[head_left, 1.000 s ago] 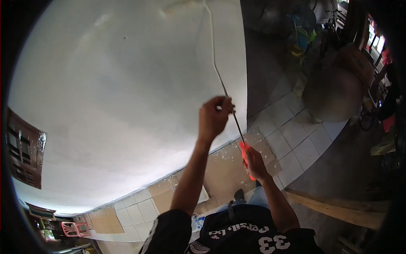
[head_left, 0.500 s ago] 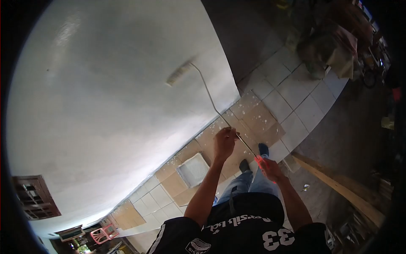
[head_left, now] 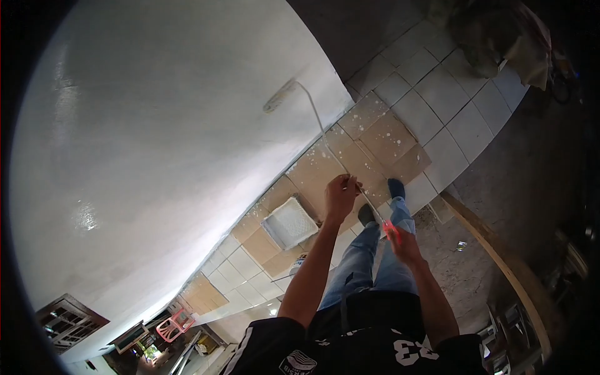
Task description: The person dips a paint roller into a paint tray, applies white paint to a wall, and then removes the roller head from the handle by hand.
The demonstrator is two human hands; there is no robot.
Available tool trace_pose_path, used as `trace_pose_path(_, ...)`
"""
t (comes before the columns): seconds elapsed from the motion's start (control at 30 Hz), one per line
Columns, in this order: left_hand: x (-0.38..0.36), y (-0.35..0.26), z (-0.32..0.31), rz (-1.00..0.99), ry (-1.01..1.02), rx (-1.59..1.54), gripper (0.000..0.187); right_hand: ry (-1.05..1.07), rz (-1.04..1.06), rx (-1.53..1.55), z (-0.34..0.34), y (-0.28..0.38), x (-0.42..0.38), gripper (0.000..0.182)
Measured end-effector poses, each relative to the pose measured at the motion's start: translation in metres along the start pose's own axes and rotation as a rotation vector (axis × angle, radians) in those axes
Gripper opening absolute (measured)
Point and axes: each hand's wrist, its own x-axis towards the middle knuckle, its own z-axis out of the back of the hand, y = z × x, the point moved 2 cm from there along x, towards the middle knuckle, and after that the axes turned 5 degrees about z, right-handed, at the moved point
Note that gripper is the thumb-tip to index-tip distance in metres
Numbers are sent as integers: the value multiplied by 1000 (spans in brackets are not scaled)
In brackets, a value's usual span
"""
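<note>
A paint roller (head_left: 280, 95) with a long, bent metal rod rests against the white wall (head_left: 175, 137). Partway along the rod, my left hand (head_left: 340, 199) is closed around it. My right hand (head_left: 404, 245) grips the red handle (head_left: 392, 231) at the near end, in front of my legs. Below and left of my left hand, a white paint tray (head_left: 290, 223) lies on the cardboard. My left forearm partly covers a container (head_left: 299, 264) close to the tray.
Paint-spotted cardboard (head_left: 306, 164) covers the floor along the wall, with white tiles (head_left: 437, 94) beyond. A wooden beam (head_left: 494, 250) lies to the right. Covered items (head_left: 487, 44) stand at upper right. A pink chair (head_left: 175, 325) and a window (head_left: 72, 322) are at lower left.
In view, the roller head has shifted up and to the right along the wall. The camera view has turned too, so floor, tray and feet appear higher. Both hands keep their hold.
</note>
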Motion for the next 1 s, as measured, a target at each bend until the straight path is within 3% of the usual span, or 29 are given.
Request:
trace_pose_path(0.07, 11, 12, -8, 22, 27, -17, 22, 32, -41, -86, 15, -5, 6, 37)
trace_pose_path(0.33, -59, -70, -10, -49, -10, -130, 22, 115, 7, -174, 57, 49, -23, 28)
trace_pose_path(0.77, 49, 24, -37, 145, 57, -130, 21, 18, -74, -122, 33, -38, 38, 37)
trace_pose_path(0.87, 57, 21, -45, 116, 43, -152, 21, 36, -61, -149, 48, -20, 36, 37)
trace_pose_path(1.0, 11, -25, -38, 17, 36, -164, 20, 111, -76, -148, 72, 22, 13, 35)
